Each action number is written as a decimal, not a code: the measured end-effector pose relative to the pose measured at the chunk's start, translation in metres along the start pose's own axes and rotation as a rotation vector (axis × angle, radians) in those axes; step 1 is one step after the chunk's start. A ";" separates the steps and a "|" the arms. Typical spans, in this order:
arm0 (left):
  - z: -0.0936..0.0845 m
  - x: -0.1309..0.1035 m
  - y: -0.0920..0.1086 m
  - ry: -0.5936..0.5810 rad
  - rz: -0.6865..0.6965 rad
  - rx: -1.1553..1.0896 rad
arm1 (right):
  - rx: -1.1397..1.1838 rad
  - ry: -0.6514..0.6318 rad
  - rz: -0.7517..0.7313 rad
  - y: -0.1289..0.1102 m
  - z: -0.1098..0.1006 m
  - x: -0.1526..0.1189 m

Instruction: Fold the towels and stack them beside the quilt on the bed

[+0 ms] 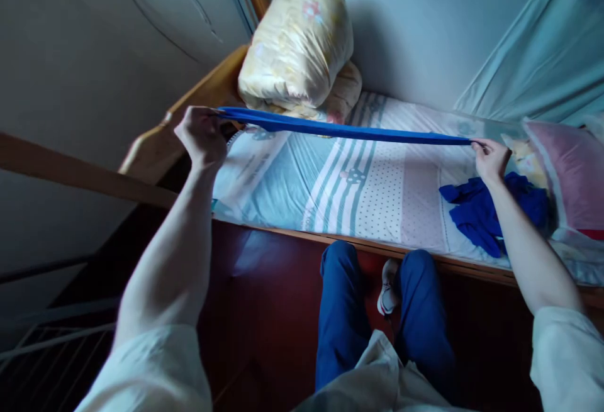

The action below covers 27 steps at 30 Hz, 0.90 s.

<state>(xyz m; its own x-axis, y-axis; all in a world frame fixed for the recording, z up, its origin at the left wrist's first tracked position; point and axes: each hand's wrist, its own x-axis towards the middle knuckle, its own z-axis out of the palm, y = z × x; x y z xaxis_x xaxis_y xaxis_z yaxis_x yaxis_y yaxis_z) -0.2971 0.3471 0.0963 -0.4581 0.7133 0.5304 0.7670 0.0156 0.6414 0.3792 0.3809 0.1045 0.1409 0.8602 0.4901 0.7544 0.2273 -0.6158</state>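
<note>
A length of blue cloth (344, 133) is stretched taut between my two hands, above the bed. It shows nearly edge-on as a narrow band, so its kind cannot be made out. My left hand (202, 136) is closed on its left end, near the bed's wooden end board. At the other end, the fingers of my right hand (491, 157) pinch the cloth's tip. Below my right forearm, a crumpled dark blue garment (476, 214) lies on the patterned bed sheet (382, 192), partly hidden by the arm.
A bulky yellow floral bundle of bedding (297, 47) sits at the bed's left end, against the wall. On the right are a pink pillow (582, 173) and a hanging pale green curtain (542, 41). A wooden rail (85, 170) runs at left. The floor (274, 292) is dark red.
</note>
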 end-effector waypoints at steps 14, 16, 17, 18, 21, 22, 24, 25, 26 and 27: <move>0.080 -0.145 -0.127 -0.482 -0.080 0.097 | -0.341 -0.411 0.267 0.087 0.098 -0.158; 0.082 -0.163 -0.144 -0.519 -0.095 0.108 | -0.450 -0.553 0.315 0.090 0.104 -0.178; 0.082 -0.170 -0.151 -0.528 -0.103 0.124 | -0.499 -0.624 0.329 0.091 0.105 -0.188; 0.081 -0.177 -0.157 -0.533 -0.110 0.145 | -0.538 -0.684 0.333 0.092 0.106 -0.196; 0.071 -0.195 -0.171 -0.541 -0.128 0.201 | -0.599 -0.767 0.295 0.096 0.101 -0.219; 0.067 -0.200 -0.174 -0.545 -0.133 0.213 | -0.605 -0.775 0.273 0.097 0.098 -0.225; 0.058 -0.209 -0.177 -0.565 -0.145 0.229 | -0.604 -0.796 0.235 0.098 0.090 -0.236; 0.054 -0.214 -0.178 -0.578 -0.153 0.238 | -0.605 -0.815 0.225 0.098 0.085 -0.241; 0.051 -0.218 -0.178 -0.592 -0.163 0.248 | -0.607 -0.837 0.219 0.097 0.081 -0.246; 0.047 -0.222 -0.177 -0.608 -0.173 0.260 | -0.613 -0.860 0.216 0.096 0.078 -0.251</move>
<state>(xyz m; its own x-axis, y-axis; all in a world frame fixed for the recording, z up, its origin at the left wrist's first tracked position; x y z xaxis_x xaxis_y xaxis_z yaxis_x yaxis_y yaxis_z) -0.3102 0.2189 -0.1610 -0.3081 0.9511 -0.0218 0.8234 0.2781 0.4946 0.3665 0.2225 -0.1254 -0.0078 0.9414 -0.3372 0.9939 -0.0297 -0.1060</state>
